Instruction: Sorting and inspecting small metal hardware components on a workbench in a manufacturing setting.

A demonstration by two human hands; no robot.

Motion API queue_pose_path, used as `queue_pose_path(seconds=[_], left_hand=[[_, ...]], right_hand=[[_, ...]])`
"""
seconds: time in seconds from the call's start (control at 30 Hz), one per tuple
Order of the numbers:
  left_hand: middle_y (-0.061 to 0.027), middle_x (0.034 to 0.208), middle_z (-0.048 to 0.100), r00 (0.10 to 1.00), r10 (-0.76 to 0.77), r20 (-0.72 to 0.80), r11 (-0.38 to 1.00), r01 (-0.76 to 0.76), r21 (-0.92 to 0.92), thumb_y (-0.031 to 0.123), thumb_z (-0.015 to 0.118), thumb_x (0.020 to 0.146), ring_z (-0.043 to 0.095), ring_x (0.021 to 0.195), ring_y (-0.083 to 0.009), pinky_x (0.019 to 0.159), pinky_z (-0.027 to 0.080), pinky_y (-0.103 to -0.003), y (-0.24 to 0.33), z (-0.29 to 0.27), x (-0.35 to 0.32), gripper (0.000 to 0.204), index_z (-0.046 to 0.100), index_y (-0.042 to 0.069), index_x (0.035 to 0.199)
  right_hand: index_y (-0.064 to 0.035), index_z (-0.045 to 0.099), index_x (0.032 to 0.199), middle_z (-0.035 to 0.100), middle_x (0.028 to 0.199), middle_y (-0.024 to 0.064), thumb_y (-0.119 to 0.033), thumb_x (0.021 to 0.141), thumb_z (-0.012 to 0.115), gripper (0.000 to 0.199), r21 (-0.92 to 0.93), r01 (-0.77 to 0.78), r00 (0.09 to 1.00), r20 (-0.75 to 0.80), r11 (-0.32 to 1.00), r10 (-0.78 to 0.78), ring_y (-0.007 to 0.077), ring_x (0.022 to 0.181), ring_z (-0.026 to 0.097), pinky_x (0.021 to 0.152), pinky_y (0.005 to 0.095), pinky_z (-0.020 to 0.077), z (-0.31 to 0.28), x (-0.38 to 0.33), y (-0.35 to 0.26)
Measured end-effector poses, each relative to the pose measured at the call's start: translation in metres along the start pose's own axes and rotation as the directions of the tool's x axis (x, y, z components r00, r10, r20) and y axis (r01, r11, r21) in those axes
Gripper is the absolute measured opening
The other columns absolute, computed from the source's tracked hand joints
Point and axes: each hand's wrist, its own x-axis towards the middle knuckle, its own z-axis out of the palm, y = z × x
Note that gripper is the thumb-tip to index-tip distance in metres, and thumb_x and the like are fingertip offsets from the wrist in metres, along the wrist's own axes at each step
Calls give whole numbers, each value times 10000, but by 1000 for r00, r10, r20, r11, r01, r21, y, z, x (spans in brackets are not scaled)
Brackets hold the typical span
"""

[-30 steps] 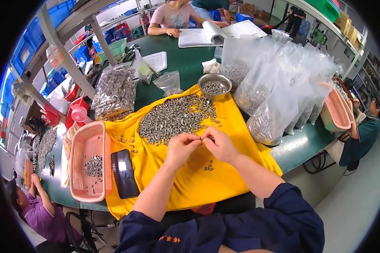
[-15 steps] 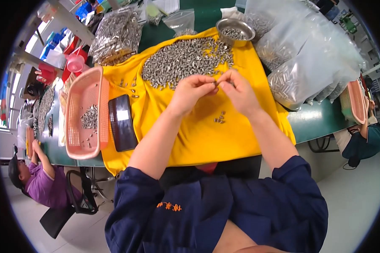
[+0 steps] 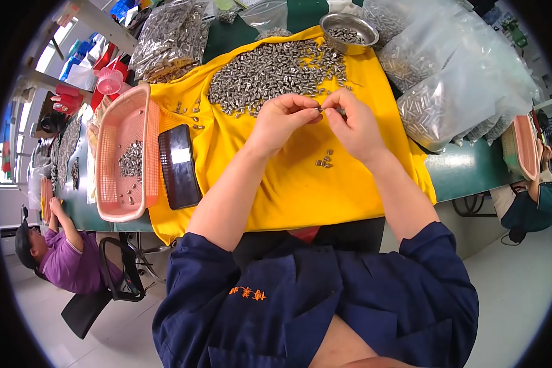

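While both hands meet above a yellow cloth (image 3: 300,184) spread on the green bench (image 3: 472,168), the left hand (image 3: 285,119) and right hand (image 3: 352,126) pinch a small silver metal piece (image 3: 322,110) between closed fingertips. Just beyond lies a heap of similar metal pieces (image 3: 276,70). A steel bowl (image 3: 348,27) far right holds more. A pink plastic basket (image 3: 126,156) at left contains a few, beside a black phone (image 3: 179,165).

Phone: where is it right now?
Head view, person's left: the black phone lies flat on the yellow cloth, just right of the pink basket and left of the left forearm.
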Motion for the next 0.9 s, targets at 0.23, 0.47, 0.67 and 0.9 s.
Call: queue_pose_path(seconds=[0.23,0.47,0.67,0.9], left_hand=[[-54,796,615,1000,8,-25,982,-3,187,-2,605,747,586,729,-102,669,483,-208,5,5,10,86,591,-16,831],[-94,787,624,970,240,-31,649,-137,748,123,573,713,603,720,-162,665,474,-275,18,-5,-1,161,616,45,847],[-108,820,615,878,424,223,368,-392,843,121,565,701,576,803,-277,720,458,-350,-1,3,5,179,633,49,850],[-108,751,615,844,497,202,391,-426,815,102,611,659,585,697,-260,641,465,-331,3,-1,-3,130,649,74,780]], right_hand=[[-30,480,811,543,693,124,-61,759,497,63,-231,41,999,-9,972,-44,253,614,536,558,328,416,-3,5,-1],[-33,508,850,518,718,104,-91,794,505,81,-241,93,995,-9,966,-98,216,643,524,592,303,419,7,10,6],[-4,484,863,487,807,60,-38,830,450,58,-282,48,999,4,958,-48,142,774,463,725,244,388,-19,2,25],[-12,479,907,464,845,23,-64,860,425,88,-219,15,1000,3,976,-14,96,750,422,694,209,359,-13,5,18]])
